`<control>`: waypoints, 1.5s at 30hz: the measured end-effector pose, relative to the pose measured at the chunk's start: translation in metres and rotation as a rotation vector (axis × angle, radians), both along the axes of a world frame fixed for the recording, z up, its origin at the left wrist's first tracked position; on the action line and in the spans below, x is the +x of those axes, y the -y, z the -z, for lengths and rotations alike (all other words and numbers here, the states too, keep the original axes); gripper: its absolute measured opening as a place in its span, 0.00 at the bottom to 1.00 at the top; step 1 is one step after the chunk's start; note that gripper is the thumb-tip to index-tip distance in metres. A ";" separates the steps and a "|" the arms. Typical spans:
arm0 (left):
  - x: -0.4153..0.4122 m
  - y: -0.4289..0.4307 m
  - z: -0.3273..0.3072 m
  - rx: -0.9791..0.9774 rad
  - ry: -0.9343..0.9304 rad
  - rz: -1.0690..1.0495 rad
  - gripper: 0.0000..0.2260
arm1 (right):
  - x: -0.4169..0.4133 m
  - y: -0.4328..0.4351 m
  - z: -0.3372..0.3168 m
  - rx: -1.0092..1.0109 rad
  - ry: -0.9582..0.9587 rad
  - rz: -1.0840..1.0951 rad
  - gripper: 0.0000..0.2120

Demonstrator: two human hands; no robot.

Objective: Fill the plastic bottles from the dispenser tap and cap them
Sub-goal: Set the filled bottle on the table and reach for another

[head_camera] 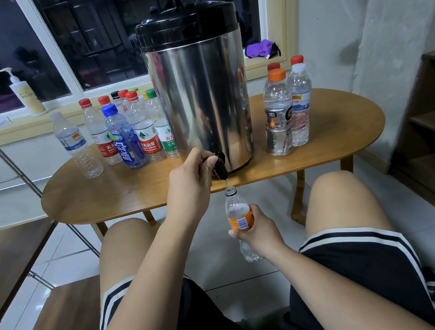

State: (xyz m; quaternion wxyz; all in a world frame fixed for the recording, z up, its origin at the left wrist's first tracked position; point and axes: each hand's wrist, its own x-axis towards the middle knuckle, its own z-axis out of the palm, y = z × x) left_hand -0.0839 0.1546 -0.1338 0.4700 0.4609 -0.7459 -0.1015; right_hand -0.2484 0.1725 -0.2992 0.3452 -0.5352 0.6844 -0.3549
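The left hand [189,181] pinches the black tap lever [217,162] of the steel dispenser [200,96]. The right hand [257,232] grips an uncapped orange-labelled bottle [238,212] just under the spout, below the edge of the wooden table [129,189]. Capped bottles stand on either side of the dispenser.

We are wearing loose black shorts [367,269] that are ending partway down the thigh. Near each leg opening the fabric is carrying two white stripes running round the leg, with a narrow black band lying between them. The cloth is bunching into soft folds across the lap. Below the hems our thighs and knees are showing bare. Both forearms are showing bare too, from the elbows down to the left hand [188,182] and the right hand [259,233].
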 end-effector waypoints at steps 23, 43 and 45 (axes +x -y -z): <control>0.000 -0.001 0.000 0.002 -0.007 0.019 0.06 | 0.000 0.001 0.002 -0.019 0.044 0.006 0.29; 0.000 -0.001 0.000 -0.007 0.002 0.009 0.07 | 0.000 -0.001 -0.001 -0.016 0.053 0.006 0.30; 0.000 0.000 0.000 -0.003 0.001 0.010 0.07 | 0.000 -0.001 -0.001 -0.018 0.051 0.007 0.30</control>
